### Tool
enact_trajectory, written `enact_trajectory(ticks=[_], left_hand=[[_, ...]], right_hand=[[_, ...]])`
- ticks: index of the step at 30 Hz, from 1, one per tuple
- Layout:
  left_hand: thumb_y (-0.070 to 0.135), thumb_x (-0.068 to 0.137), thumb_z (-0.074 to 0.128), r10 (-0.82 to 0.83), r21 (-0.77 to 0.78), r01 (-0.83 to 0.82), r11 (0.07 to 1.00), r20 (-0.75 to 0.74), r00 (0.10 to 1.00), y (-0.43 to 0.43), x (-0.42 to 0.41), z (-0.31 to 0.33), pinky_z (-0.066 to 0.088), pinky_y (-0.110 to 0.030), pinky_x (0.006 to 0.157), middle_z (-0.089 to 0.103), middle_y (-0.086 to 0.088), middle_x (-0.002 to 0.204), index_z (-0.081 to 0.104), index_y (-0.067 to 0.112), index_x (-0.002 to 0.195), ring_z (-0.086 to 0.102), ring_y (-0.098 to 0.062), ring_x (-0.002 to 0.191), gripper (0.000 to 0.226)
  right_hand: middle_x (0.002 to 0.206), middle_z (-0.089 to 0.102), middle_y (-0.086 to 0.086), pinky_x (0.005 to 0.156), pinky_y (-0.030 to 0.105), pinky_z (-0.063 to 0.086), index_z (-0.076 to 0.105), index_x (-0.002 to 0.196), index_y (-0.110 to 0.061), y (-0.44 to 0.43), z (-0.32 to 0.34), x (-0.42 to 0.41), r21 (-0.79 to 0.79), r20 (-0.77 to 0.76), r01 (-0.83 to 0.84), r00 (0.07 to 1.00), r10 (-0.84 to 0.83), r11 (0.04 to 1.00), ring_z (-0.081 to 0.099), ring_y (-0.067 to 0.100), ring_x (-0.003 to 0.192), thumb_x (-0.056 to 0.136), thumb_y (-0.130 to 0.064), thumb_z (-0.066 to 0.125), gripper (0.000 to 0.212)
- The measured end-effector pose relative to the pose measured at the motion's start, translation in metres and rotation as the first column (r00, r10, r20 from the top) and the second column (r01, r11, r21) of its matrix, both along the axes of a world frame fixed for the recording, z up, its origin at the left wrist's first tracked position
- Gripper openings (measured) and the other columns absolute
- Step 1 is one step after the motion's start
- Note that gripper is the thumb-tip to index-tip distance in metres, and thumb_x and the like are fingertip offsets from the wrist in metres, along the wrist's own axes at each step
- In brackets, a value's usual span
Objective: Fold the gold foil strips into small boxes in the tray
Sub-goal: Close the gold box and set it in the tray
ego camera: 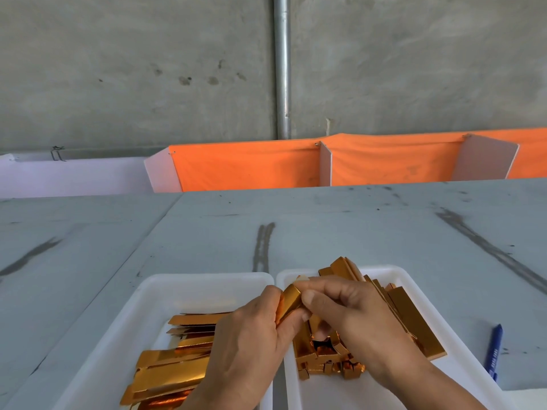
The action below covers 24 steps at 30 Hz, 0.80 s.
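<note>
Since this stuff is thin foil-faced card, I'd guess the gold strip [291, 303] is featherlight, a bit slick, and creases for good wherever you pinch it, so hold it by the edges near the fold lines. Both hands are together on it: left hand [251, 335] and right hand [349, 315] each pinch it right between them, up over the gap between the two trays. Flat strips [171, 371] sit in the left tray [154, 294] under the left hand; folded boxes [328, 359] pile up in the right tray [393, 273] below the right hand.
</note>
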State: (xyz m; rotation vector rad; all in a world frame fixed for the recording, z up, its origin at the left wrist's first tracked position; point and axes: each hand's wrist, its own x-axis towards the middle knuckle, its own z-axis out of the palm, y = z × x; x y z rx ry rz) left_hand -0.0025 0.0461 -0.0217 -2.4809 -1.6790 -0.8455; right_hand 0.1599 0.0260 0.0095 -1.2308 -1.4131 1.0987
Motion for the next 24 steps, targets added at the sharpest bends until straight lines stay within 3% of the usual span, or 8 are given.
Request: enact_trajectory(ticks=[6,9,17,24], left_hand=[[0.077,0.066,-0.003,0.014,-0.026,-0.013,1.000,0.020,1.000,-0.003,0.003,0.003,0.031,-0.011,0.045,0.043,0.016,0.064,0.029,0.037,0.090,0.046,0.000,0.053,0.056],[0.077,0.065,-0.002,0.006,-0.042,-0.004,0.999,0.041,0.999,-0.003,0.005,0.006,0.034,-0.010,0.047,0.043,0.015,0.064,0.030,0.037,0.089,0.047,-0.001,0.054,0.057],[0.080,0.066,0.008,0.000,-0.085,0.010,0.996,0.123,0.992,-0.003,0.003,0.006,0.034,-0.010,0.048,0.049,0.013,0.065,0.036,0.035,0.090,0.051,-0.003,0.056,0.058],[0.078,0.067,0.007,0.014,-0.103,0.002,0.995,0.147,0.989,-0.003,0.003,0.007,0.035,-0.011,0.048,0.047,0.011,0.063,0.034,0.033,0.085,0.048,-0.005,0.053,0.055]], right_hand=[[0.081,0.074,-0.001,0.062,0.019,0.053,0.077,0.090,-0.039,-0.002,-0.001,-0.006,0.019,0.013,-0.049,0.999,0.049,0.999,0.062,0.009,0.056,0.097,-0.021,0.061,0.025],[0.081,0.073,0.000,0.062,0.022,0.056,0.077,0.089,-0.034,-0.003,-0.002,-0.006,0.056,0.039,-0.007,0.999,0.005,0.998,0.064,0.012,0.058,0.096,-0.021,0.062,0.021],[0.084,0.073,-0.014,0.060,0.022,0.057,0.070,0.108,-0.044,-0.003,-0.006,-0.008,0.118,0.083,0.084,0.992,-0.094,0.989,0.068,0.013,0.056,0.098,-0.022,0.058,0.027],[0.088,0.073,0.001,0.064,0.028,0.058,0.073,0.109,-0.037,-0.003,-0.006,-0.012,0.037,0.053,-0.036,0.998,0.034,0.999,0.064,0.013,0.055,0.098,-0.013,0.056,0.032]])
